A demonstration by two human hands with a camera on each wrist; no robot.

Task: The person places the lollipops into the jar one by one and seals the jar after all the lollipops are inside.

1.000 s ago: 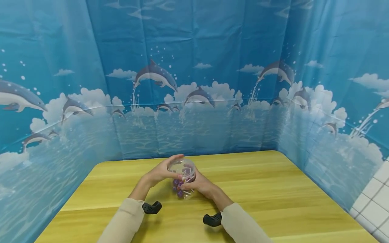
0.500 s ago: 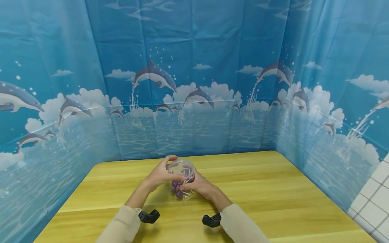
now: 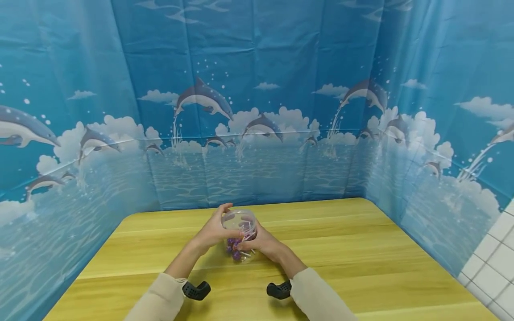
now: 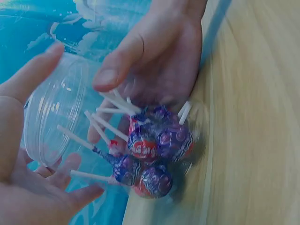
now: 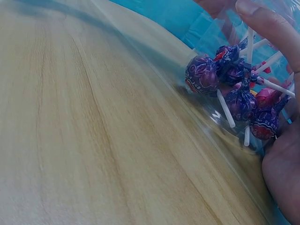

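Note:
A clear plastic jar (image 3: pixel 246 256) stands on the table in the head view, with several lollipops (image 3: pixel 234 249) in its lower part. Their wrappers are purple and red, their sticks white. Around the jar's clear round lid (image 4: pixel 56 115), my left hand (image 3: pixel 212 231) curls its thumb and fingers from the left. My right hand (image 3: pixel 266 243) grips the jar's body from the right, thumb across the near side. The left wrist view shows the right palm behind the lollipops. Part of the right fingers is hidden behind the jar in the head view.
The yellow wood-grain table (image 3: pixel 353 254) reaches to a blue dolphin-print curtain (image 3: pixel 265 174) at the back and sides. Black curved wrist pieces (image 3: pixel 196 290) stick out from both cuffs, low over the table. White tiles (image 3: pixel 487 263) show at the far right.
Both hands stay on the jar with almost no movement. The left wrist and sleeve have shifted slightly leftward, and the left thumb lies a little farther right along the lid's near edge.

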